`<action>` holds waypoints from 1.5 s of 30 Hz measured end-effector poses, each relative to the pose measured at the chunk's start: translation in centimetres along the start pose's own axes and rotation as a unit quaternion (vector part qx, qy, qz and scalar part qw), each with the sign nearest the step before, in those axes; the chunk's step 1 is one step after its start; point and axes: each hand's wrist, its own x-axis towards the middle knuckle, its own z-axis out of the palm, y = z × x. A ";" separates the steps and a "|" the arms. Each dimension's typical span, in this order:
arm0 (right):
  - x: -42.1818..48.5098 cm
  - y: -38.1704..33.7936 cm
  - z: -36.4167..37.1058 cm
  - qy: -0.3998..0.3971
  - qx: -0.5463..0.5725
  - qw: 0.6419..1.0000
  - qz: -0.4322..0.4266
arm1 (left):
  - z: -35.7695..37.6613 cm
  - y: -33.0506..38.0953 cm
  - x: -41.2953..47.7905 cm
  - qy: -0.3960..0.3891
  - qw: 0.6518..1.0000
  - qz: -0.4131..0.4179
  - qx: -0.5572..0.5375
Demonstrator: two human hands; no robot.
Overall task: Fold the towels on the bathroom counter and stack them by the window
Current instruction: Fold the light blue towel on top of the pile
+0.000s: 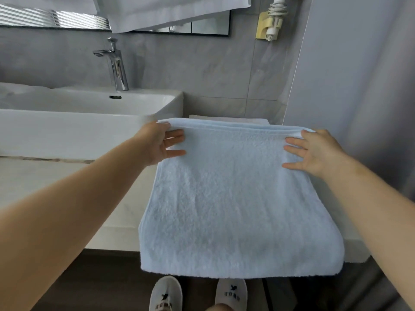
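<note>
1. One white stone counter [45,187] is seen running from the left edge to the grey wall on the right.
2. One light blue towel [235,198] is spread on the right part of the counter. It is folded over at its far edge, and its near end hangs over the counter's front edge.
3. One white rectangular basin [67,129] is set on the counter, just left of the blue towel.
4. Two white towels [175,12] are hung at the top of the view, in front of the mirror.
5. Two hands are counted, both on the far end of the blue towel.
   - The far left corner is pinched by the left hand [159,142], with the thumb on the folded edge and the fingers on the face below it.
   - The right hand [314,151] is laid flat near the far right corner, fingers straight and spread, pressed onto the pile. Whether its thumb is hooked over the edge cannot be made out for certain.
6. One folded white towel [224,119] is laid against the wall, directly behind the blue one.
7. One chrome faucet [116,66] is mounted behind the basin.
8. Two white slippers [165,295] are seen on the dark floor below the hanging end.
9. One white hair dryer [275,16] with a coiled cord is held in a wall bracket at upper right.
</note>
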 end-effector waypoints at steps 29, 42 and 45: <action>11.5 3.7 1.2 0.067 0.176 0.981 -0.034 | 3.0 -3.9 11.8 -0.059 0.991 0.077 -0.094; 0.3 6.6 -2.4 0.156 -0.153 0.963 -0.160 | -1.4 -6.3 2.0 0.066 0.993 0.057 0.080; -1.1 7.5 -2.5 0.199 -0.283 0.917 -0.198 | -1.9 -7.0 1.5 0.112 0.965 0.120 0.204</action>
